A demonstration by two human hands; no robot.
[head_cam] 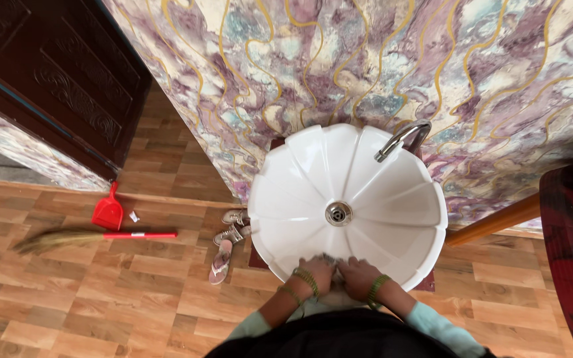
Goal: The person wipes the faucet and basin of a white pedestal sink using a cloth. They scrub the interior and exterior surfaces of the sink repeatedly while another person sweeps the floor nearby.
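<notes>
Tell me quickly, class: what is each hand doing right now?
Left hand: on the near rim of the white basin; grip cannot be told.
Right hand: on the same rim beside it; grip cannot be told.

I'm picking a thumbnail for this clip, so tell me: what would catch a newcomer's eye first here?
First the white scalloped basin at the centre, with its chrome tap and metal drain, set against a wall of purple marbling with gold veins. At its near rim the left hand and right hand press together, green bangles on both wrists. On the wooden floor to the left lie a red dustpan and a red-handled broom.
</notes>
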